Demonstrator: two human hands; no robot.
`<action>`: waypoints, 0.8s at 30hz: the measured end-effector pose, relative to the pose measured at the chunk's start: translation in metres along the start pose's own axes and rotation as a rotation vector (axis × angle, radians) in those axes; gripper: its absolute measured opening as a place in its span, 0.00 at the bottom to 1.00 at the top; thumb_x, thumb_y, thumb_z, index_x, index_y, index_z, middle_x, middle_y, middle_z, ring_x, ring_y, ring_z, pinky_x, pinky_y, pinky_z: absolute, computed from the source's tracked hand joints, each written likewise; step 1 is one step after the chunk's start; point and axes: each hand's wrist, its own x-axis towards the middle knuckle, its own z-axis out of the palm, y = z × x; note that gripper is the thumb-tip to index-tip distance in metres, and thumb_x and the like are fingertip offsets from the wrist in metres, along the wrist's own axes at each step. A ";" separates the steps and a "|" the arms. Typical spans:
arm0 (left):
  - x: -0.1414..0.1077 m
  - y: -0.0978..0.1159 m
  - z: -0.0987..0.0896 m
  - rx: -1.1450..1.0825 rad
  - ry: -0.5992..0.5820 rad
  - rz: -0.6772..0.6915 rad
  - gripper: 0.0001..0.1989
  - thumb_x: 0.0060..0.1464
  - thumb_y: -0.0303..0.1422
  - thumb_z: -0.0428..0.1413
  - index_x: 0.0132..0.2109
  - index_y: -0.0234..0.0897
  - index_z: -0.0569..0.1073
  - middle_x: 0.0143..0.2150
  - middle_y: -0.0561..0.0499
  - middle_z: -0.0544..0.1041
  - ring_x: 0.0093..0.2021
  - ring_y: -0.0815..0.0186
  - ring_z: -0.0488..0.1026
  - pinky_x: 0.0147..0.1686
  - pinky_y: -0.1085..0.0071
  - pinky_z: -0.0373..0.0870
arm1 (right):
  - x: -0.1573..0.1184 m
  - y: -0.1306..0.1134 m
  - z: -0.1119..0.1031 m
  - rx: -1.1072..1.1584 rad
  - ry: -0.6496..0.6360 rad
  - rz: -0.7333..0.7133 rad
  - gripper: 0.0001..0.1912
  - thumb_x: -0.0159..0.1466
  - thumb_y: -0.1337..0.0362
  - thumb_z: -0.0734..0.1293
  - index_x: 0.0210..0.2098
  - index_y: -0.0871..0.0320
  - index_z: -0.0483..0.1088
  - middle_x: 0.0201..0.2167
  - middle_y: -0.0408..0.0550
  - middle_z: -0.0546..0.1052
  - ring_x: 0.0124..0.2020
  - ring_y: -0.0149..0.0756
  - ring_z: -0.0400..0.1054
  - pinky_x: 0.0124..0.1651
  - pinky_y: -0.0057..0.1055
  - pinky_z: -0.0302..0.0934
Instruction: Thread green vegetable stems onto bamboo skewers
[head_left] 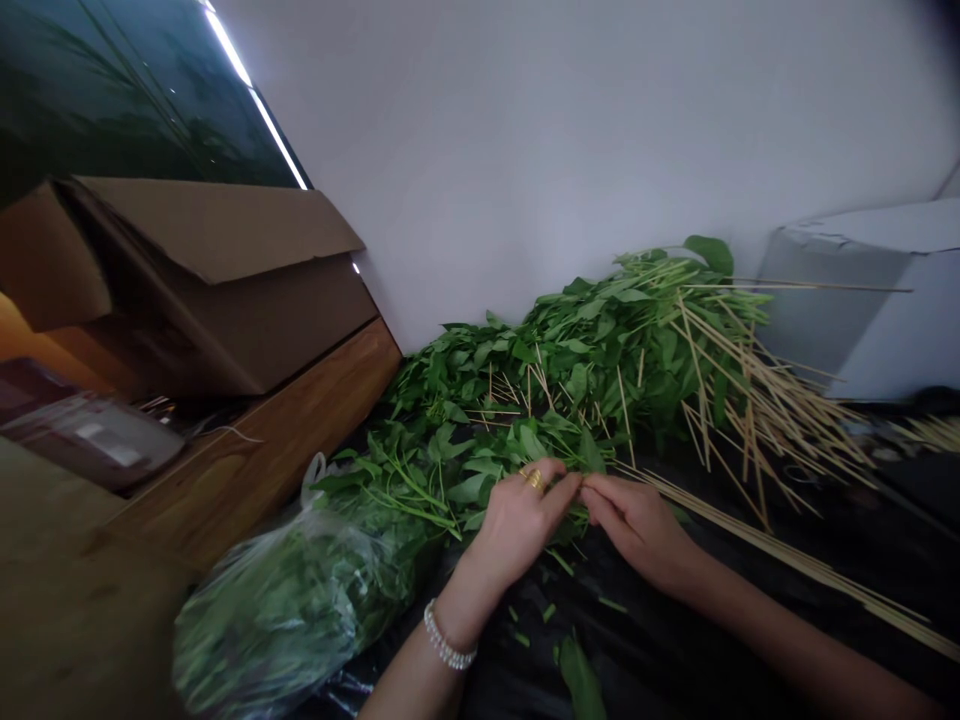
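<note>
My left hand [525, 515], with gold rings and a pearl bracelet [448, 640], is closed in a pinch. Its fingertips meet those of my right hand [637, 525], which is pinched too. What sits between the fingers is hidden. Leafy green stems [540, 445] lie just behind the fingertips, and bits of green show beneath them. A row of long thin wooden sticks [795, 540] runs from behind my right hand to the lower right. Short cut stem pieces [523, 638] and a single leaf [579, 680] lie on the black plastic sheet below my hands.
A large heap of leafy greens [480, 355] lies along the white wall [525, 150], with many loose sticks [765, 400] on its right. At the left are a clear bag of greens [285, 610], a wooden ledge [322, 400] and an open cardboard box [277, 320]. A white box [885, 310] stands right.
</note>
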 end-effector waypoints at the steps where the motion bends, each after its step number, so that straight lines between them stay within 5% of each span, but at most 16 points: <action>1: 0.000 0.000 0.001 0.002 0.006 0.010 0.11 0.62 0.30 0.50 0.50 0.37 0.72 0.43 0.46 0.75 0.41 0.64 0.75 0.37 0.71 0.73 | 0.000 0.000 0.000 -0.003 -0.008 0.000 0.16 0.70 0.60 0.53 0.26 0.54 0.60 0.24 0.42 0.69 0.26 0.32 0.63 0.33 0.30 0.54; 11: 0.002 0.006 0.006 -0.357 0.205 -0.170 0.06 0.55 0.25 0.52 0.35 0.37 0.73 0.34 0.50 0.72 0.33 0.68 0.71 0.33 0.73 0.68 | -0.003 -0.008 0.003 0.123 -0.091 0.018 0.19 0.71 0.58 0.52 0.26 0.55 0.61 0.20 0.40 0.67 0.24 0.30 0.62 0.32 0.29 0.55; 15: 0.006 -0.008 0.000 -0.568 0.356 -0.418 0.11 0.55 0.23 0.49 0.27 0.37 0.71 0.30 0.51 0.70 0.33 0.68 0.69 0.33 0.72 0.67 | -0.009 -0.016 0.007 0.017 -0.154 -0.110 0.17 0.71 0.63 0.51 0.27 0.55 0.61 0.24 0.42 0.67 0.27 0.30 0.61 0.32 0.28 0.54; 19: 0.004 -0.030 -0.006 -0.486 0.476 -0.559 0.11 0.60 0.28 0.49 0.32 0.37 0.75 0.33 0.50 0.72 0.38 0.65 0.70 0.41 0.67 0.67 | -0.019 -0.027 0.016 -0.176 -0.332 -0.298 0.11 0.69 0.65 0.55 0.37 0.55 0.69 0.31 0.45 0.72 0.34 0.34 0.65 0.38 0.30 0.58; 24: -0.001 -0.035 -0.005 -0.399 0.545 -0.530 0.10 0.63 0.33 0.49 0.40 0.40 0.76 0.44 0.47 0.76 0.50 0.61 0.70 0.53 0.59 0.63 | -0.017 -0.015 0.017 -0.293 -0.137 -0.343 0.14 0.69 0.65 0.56 0.46 0.55 0.72 0.35 0.49 0.75 0.37 0.37 0.68 0.42 0.34 0.62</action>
